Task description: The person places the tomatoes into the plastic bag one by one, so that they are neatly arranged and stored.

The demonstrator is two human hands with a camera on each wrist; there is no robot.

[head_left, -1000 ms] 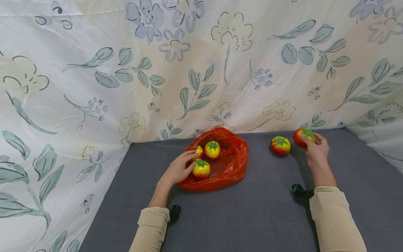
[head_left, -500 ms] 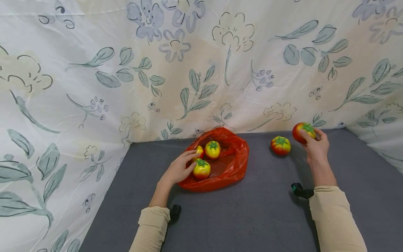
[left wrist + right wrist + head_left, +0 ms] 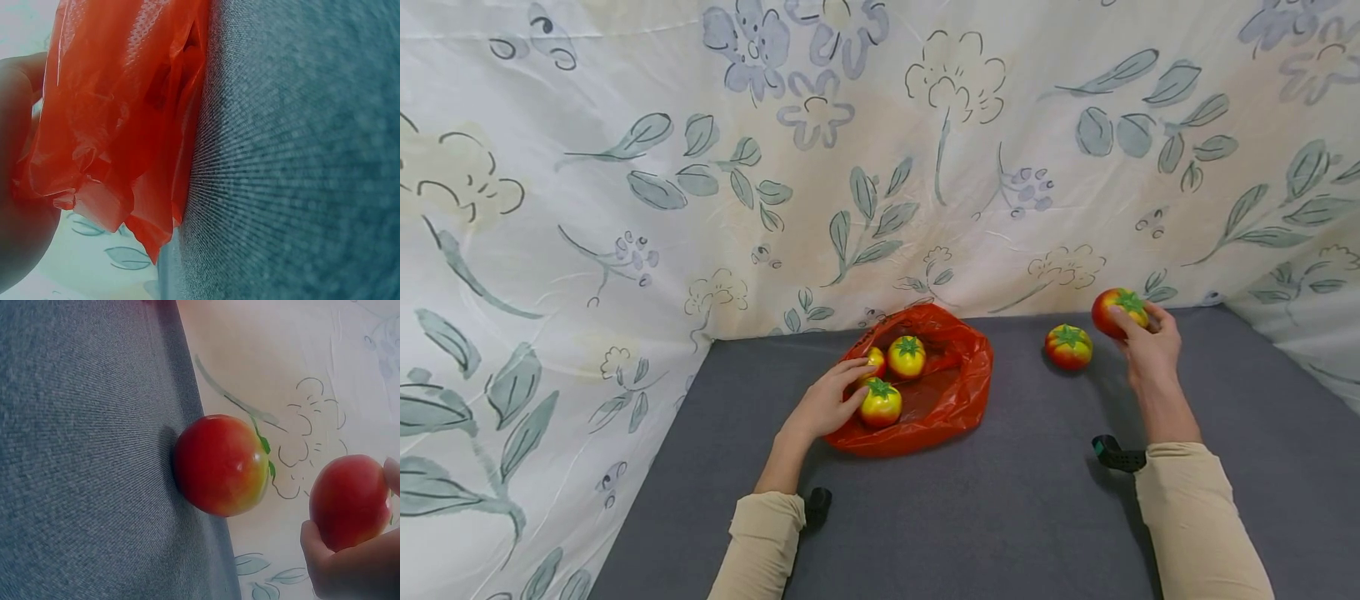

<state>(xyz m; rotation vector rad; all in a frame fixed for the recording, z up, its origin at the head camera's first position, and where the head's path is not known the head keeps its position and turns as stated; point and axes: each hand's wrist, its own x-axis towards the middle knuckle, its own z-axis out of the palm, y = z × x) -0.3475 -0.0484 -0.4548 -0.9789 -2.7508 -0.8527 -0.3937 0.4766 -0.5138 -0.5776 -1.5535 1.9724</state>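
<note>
My right hand (image 3: 1146, 346) grips a red tomato (image 3: 1116, 310) lifted a little off the grey surface at the back right; the right wrist view shows the same held tomato (image 3: 350, 500). A second red tomato (image 3: 1068, 347) rests on the surface just left of it, also seen as the resting tomato (image 3: 220, 464). My left hand (image 3: 831, 398) rests on the rim of an open red plastic bag (image 3: 951, 392), fingers touching a yellow-red tomato (image 3: 881, 402). Two more tomatoes (image 3: 906, 356) lie inside. The left wrist view shows the crumpled bag (image 3: 125, 125).
The grey cloth-covered surface (image 3: 1000, 517) is walled by a floral fabric backdrop (image 3: 850, 167) behind and at both sides. Black wrist straps (image 3: 1116, 456) sit by each sleeve.
My right hand has raised the red tomato slightly off the surface and a little to the left. The left hand and the bag have not moved.
</note>
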